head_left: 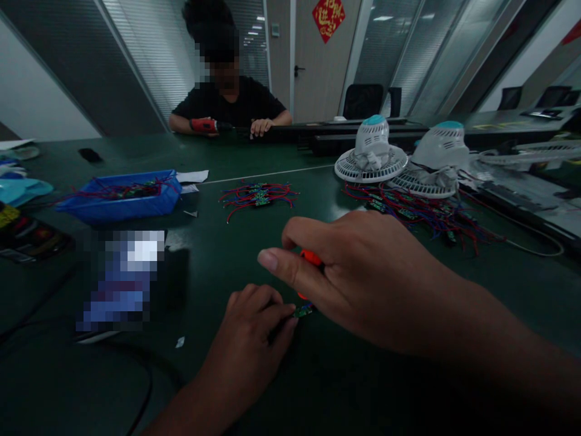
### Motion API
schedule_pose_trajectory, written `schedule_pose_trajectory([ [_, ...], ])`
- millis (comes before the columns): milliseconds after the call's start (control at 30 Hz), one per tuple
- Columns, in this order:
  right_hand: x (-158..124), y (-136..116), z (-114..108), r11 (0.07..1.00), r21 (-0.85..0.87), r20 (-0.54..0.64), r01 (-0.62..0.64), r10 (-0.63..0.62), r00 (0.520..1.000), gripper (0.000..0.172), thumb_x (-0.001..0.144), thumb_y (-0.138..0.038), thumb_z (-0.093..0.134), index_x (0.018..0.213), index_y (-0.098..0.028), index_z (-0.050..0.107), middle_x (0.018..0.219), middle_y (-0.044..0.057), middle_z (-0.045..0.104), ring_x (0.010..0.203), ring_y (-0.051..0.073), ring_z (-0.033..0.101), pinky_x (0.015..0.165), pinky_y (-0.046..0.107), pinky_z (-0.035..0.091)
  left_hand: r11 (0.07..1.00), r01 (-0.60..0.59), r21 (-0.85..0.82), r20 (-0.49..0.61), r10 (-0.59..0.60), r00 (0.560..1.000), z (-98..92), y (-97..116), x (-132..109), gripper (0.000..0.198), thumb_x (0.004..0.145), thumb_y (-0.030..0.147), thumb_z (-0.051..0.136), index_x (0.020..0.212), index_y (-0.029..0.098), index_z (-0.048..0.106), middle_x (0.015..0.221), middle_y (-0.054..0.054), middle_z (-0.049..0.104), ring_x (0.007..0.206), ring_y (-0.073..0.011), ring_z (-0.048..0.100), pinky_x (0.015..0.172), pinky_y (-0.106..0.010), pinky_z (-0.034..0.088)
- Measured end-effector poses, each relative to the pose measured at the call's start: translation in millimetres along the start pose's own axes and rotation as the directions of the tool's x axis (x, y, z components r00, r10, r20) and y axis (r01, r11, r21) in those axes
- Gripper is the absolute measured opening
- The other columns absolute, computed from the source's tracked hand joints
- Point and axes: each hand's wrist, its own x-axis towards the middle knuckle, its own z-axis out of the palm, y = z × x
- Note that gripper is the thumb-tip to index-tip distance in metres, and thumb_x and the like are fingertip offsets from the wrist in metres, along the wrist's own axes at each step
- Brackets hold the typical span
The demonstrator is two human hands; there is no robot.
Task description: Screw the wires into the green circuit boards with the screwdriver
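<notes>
A small green circuit board [303,310] lies low over the table in front of me. My left hand [256,324] pinches its left end between thumb and fingers. Just above the board, my right hand [349,272] is wrapped round an orange-handled tool [311,258]. Most of that tool is covered by my fingers, so its kind and tip are hidden. Farther forward, a small bunch of wired circuit boards [261,195] with red and blue wires rests on the table.
On the left stand a blue bin [122,206] of wired boards and a propped-up phone [120,284]. More wired boards [408,212] lie at the right beside two white fans [372,148]. A co-worker [227,103] sits across the green table [218,248] near a red tool [203,125].
</notes>
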Motion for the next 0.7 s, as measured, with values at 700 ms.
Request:
schedule_pose_trajectory([
  [700, -2.5, -2.0, -3.0, 0.999, 0.046, 0.054, 0.028, -0.031, 0.998, 0.015, 0.090, -0.033, 0.044, 0.083, -0.021, 0.051, 0.063, -0.004, 0.051, 0.055, 0.013, 0.045, 0.053, 0.028, 0.026, 1.000, 0.019, 0.000, -0.006, -0.019, 1.000, -0.1, 2.1, 1.7, 0.013, 0.084, 0.015, 0.057, 0.088, 0.021, 0.068, 0.086, -0.005, 0.063, 0.082, -0.0257, 0.057, 0.071, -0.044, 0.045],
])
